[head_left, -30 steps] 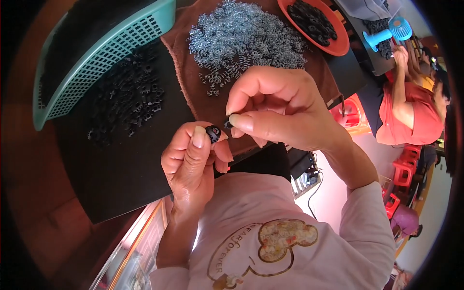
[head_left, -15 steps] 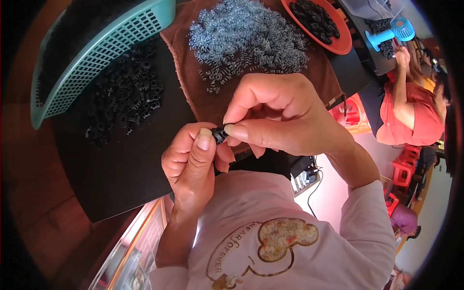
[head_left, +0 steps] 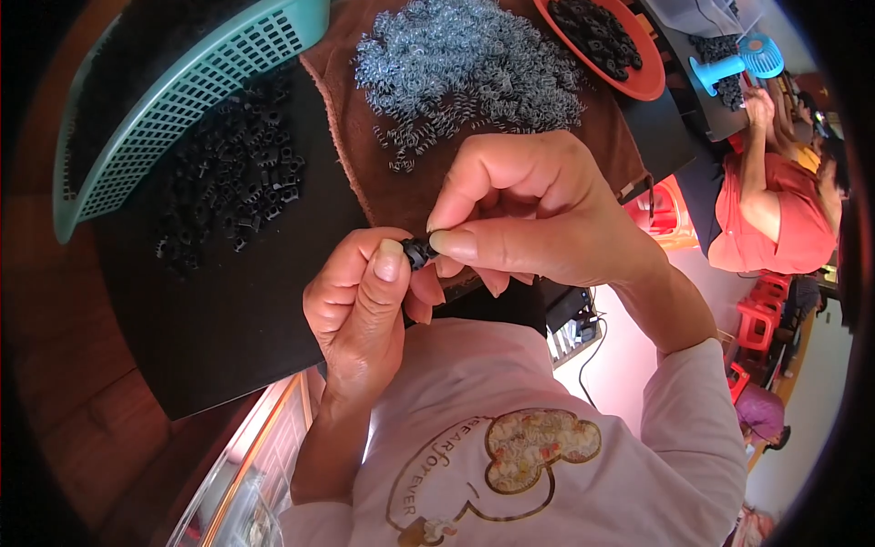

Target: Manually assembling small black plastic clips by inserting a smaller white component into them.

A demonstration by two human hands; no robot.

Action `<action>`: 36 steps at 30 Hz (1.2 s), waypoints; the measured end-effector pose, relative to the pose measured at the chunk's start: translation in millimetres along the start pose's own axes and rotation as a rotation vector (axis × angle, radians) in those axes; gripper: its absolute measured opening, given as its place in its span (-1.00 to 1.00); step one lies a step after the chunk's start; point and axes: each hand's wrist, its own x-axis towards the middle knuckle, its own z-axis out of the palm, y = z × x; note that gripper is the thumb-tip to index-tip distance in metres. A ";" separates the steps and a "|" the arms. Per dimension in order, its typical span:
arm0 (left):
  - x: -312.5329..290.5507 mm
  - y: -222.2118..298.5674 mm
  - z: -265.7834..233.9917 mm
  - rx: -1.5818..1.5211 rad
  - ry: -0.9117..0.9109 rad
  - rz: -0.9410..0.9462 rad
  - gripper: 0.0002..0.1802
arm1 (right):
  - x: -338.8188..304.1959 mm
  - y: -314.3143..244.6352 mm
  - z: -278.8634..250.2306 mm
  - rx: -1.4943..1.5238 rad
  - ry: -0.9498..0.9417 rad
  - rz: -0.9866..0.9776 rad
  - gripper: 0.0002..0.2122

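Note:
Between the thumb and fingers of my left hand [head_left: 363, 305] is a small black plastic part [head_left: 417, 253], short and ribbed. My right hand [head_left: 547, 214] pinches at its right end with thumb and forefinger; whether a second piece sits between those fingertips cannot be made out. Just beyond my hands, a heap of small silvery coil springs [head_left: 465, 68] lies on a brown cloth [head_left: 365, 155]. Loose black plastic pieces [head_left: 241, 173] are scattered on the dark table [head_left: 219, 319] to the left. More black pieces [head_left: 597, 41] fill a red plate [head_left: 645, 77] at the far right.
A teal perforated basket [head_left: 182, 109] stands tilted at the far left. Past the plate are a blue fan [head_left: 752, 59] and another pile of black parts [head_left: 729, 91]. A person in a red shirt [head_left: 775, 214] sits at the right, near red stools [head_left: 756, 319].
My right fingertips have shifted slightly to the right and up, showing a little more of the black part. My left hand keeps its grip and has barely moved.

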 end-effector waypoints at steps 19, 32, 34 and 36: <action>-4.7 -10.1 6.1 0.033 0.117 0.095 -0.72 | -3.1 15.4 10.5 -0.103 0.044 -0.117 -0.93; -4.2 -14.7 6.4 0.057 0.137 0.154 -0.71 | -2.5 23.3 10.9 -0.221 0.037 -0.258 -0.97; -3.8 -15.0 6.9 0.103 0.134 0.156 -0.71 | -1.5 21.9 9.9 -0.220 0.039 -0.273 -0.97; -3.4 -15.2 4.3 0.122 0.104 0.160 -0.71 | -1.5 14.9 4.8 -0.291 0.011 -0.203 -0.98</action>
